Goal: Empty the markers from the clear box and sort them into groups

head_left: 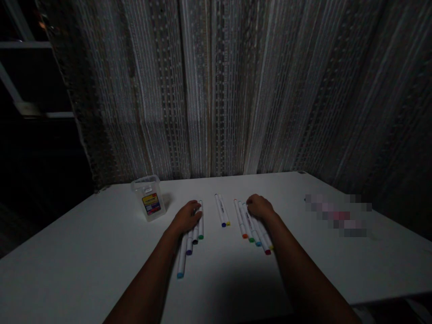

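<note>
My left hand [186,218] lies over a fanned group of white markers, its curled fingers and thumb against the green-ended marker [201,225]. Under and below that hand are markers with black, purple and light blue ends, including the light blue one [181,258]. On the other side, my right hand [260,207] is closed over the upper ends of a second fan of markers. Orange, green, blue, red and yellow ends show there, such as the orange-ended marker [240,220]. Between the hands lie a blue-ended marker [220,211] and a yellow-ended marker [225,211], side by side.
A clear plastic container [137,198] with a yellow and red label stands on the white table [101,252] at the left. A blurred-out pinkish item [337,216] lies at the right. A patterned curtain [216,90] hangs behind the table's back edge. The room is dim.
</note>
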`<action>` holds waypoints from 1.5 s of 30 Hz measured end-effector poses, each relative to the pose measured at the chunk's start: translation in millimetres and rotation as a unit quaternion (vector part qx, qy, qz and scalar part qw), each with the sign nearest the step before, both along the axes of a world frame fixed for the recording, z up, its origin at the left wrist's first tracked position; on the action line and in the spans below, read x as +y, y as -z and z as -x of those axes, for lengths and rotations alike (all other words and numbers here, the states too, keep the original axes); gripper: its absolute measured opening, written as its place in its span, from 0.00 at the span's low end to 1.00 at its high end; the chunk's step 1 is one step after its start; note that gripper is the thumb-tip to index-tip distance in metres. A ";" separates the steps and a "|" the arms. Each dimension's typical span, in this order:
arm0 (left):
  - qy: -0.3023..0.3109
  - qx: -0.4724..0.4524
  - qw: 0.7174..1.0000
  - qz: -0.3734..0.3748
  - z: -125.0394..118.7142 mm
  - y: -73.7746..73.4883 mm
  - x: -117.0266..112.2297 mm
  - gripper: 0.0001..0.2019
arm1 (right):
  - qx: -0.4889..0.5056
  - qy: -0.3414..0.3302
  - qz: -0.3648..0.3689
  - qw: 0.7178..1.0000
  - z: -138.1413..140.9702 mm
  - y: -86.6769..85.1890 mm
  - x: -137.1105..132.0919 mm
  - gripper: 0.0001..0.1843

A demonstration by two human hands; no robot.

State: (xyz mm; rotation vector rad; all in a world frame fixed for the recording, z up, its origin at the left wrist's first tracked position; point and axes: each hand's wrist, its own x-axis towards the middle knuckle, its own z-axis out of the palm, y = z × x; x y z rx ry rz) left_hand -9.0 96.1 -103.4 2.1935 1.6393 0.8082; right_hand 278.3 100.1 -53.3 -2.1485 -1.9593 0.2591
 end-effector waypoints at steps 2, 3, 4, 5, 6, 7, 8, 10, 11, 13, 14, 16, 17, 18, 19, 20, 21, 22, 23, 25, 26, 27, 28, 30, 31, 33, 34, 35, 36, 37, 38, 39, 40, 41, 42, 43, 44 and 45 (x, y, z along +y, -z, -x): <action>-0.001 -0.002 1.000 0.001 0.1 0.2 0.3 0.20 | -0.011 0.012 0.002 1.000 -0.4 -0.6 -0.1 0.18; 0.000 -0.004 1.000 0.001 0.0 0.3 0.4 0.20 | -0.016 0.017 0.002 1.000 -0.7 -0.6 0.2 0.18; 0.000 -0.006 1.000 0.000 -0.1 0.2 0.4 0.20 | -0.020 0.023 0.000 1.000 -1.1 -0.4 0.7 0.18; 0.000 -0.008 1.000 0.000 -0.3 0.1 0.3 0.20 | -0.022 0.029 -0.003 0.999 -1.5 0.1 1.4 0.18; -0.001 -0.011 1.000 0.001 -0.6 -0.1 0.2 0.20 | -0.022 0.034 -0.006 0.999 -1.6 0.8 2.2 0.18; -0.003 -0.014 1.000 0.002 -0.9 -0.4 0.0 0.20 | -0.020 0.033 -0.013 0.999 -1.5 1.8 3.2 0.18; -0.005 -0.016 1.000 0.004 -1.3 -0.8 -0.2 0.20 | -0.015 0.025 -0.024 0.999 -0.9 3.0 4.3 0.18; -0.007 -0.016 1.000 0.008 -2.0 -1.5 -0.7 0.19 | -0.003 -0.012 -0.049 0.999 1.5 5.9 6.2 0.19; -0.005 -0.015 1.000 0.009 -2.3 -1.9 -1.0 0.19 | 0.001 -0.039 -0.058 0.998 3.2 7.6 7.0 0.20; -0.004 -0.013 1.000 0.008 -2.9 -2.4 -1.5 0.19 | 0.002 -0.095 -0.062 0.994 6.8 10.8 7.5 0.20; -0.005 -0.012 1.000 0.007 -3.2 -2.6 -1.8 0.19 | 0.000 -0.118 -0.059 0.991 8.5 12.0 7.4 0.20; -0.007 -0.011 1.000 0.006 -3.5 -3.1 -2.3 0.19 | -0.004 -0.147 -0.052 0.988 10.7 13.3 6.5 0.20; -0.006 -0.009 1.000 0.006 -3.7 -3.3 -2.4 0.19 | -0.006 -0.152 -0.050 0.987 11.4 13.3 5.9 0.21; -0.004 -0.006 1.000 0.007 -3.8 -3.6 -2.6 0.19 | -0.007 -0.153 -0.048 0.987 11.7 13.0 5.4 0.21; -0.001 -0.004 1.000 0.008 -3.9 -3.9 -2.7 0.19 | -0.008 -0.152 -0.046 0.987 11.8 12.5 5.0 0.22; 0.000 -0.002 1.000 0.009 -3.9 -4.1 -2.7 0.19 | -0.008 -0.149 -0.044 0.988 11.8 11.9 4.6 0.22; -0.001 -0.001 1.000 0.010 -3.9 -4.2 -2.8 0.19 | -0.008 -0.147 -0.041 0.988 11.8 11.4 4.5 0.22; -0.003 -0.002 1.000 0.010 -3.8 -4.2 -2.8 0.19 | -0.006 -0.146 -0.040 0.989 11.8 11.0 4.5 0.22; -0.006 -0.004 1.000 0.012 -3.8 -4.0 -2.8 0.19 | -0.004 -0.143 -0.040 0.989 11.8 10.8 4.5 0.22; -0.009 -0.008 1.000 0.014 -3.6 -3.3 -2.7 0.19 | -0.001 -0.140 -0.039 0.989 11.9 10.7 4.4 0.22; -0.009 -0.008 1.000 0.015 -3.4 -2.9 -2.5 0.19 | 0.000 -0.139 -0.039 0.990 12.0 10.5 4.2 0.22; -0.008 -0.008 1.000 0.014 -3.3 -2.5 -2.3 0.19 | 0.001 -0.139 -0.040 0.989 12.2 10.2 3.8 0.22; -0.008 -0.008 1.000 0.013 -3.1 -2.1 -2.1 0.19 | 0.001 -0.141 -0.040 0.989 12.3 9.7 3.3 0.21; -0.007 -0.006 1.000 0.010 -2.8 -1.4 -1.5 0.19 | 0.001 -0.142 -0.039 0.989 12.8 8.2 2.0 0.21; -0.005 -0.004 1.000 0.009 -2.6 -1.1 -1.2 0.19 | 0.003 -0.140 -0.039 0.989 13.1 7.4 1.4 0.20; 0.001 0.001 1.000 0.007 -2.3 -0.8 -0.7 0.20 | 0.010 -0.134 -0.042 0.990 14.0 6.5 0.7 0.21; 0.003 0.003 1.000 0.005 -2.2 -0.7 -0.6 0.20 | 0.015 -0.131 -0.046 0.990 14.5 6.6 0.8 0.21; 0.005 0.004 1.000 0.004 -2.2 -0.7 -0.5 0.21 | 0.021 -0.131 -0.052 0.990 14.9 7.1 1.1 0.21; 0.006 0.005 1.000 0.003 -2.3 -0.6 -0.6 0.21 | 0.026 -0.136 -0.058 0.989 15.3 7.9 1.7 0.21; 0.004 0.005 1.000 0.002 -2.4 -0.7 -0.9 0.21 | 0.031 -0.142 -0.063 0.987 15.5 8.9 2.3 0.22; 0.001 0.006 1.000 0.001 -2.6 -0.7 -1.3 0.20 | 0.036 -0.148 -0.066 0.986 15.5 9.9 3.0 0.22; -0.002 0.007 1.000 0.000 -2.8 -0.9 -1.8 0.20 | 0.039 -0.153 -0.065 0.985 15.2 10.6 3.6 0.21; -0.006 0.007 1.000 -0.001 -2.8 -1.1 -2.3 0.20 | 0.042 -0.153 -0.063 0.985 14.5 10.9 4.0 0.21; -0.009 0.007 1.000 -0.002 -2.7 -1.5 -2.8 0.19 | 0.043 -0.144 -0.062 0.987 13.4 10.7 4.3 0.21; -0.009 0.007 1.000 -0.003 -2.5 -1.9 -3.2 0.19 | 0.041 -0.128 -0.063 0.989 11.8 10.1 4.4 0.21; -0.007 0.006 1.000 -0.005 -2.0 -2.2 -3.5 0.19 | 0.036 -0.103 -0.066 0.992 9.9 9.0 4.4 0.22; -0.004 0.006 1.000 -0.007 -1.5 -2.6 -3.7 0.18 | 0.029 -0.074 -0.069 0.994 7.6 7.7 4.2 0.22; -0.001 0.005 1.000 -0.009 -1.0 -2.9 -3.6 0.18 | 0.022 -0.043 -0.070 0.996 5.1 6.3 4.0 0.22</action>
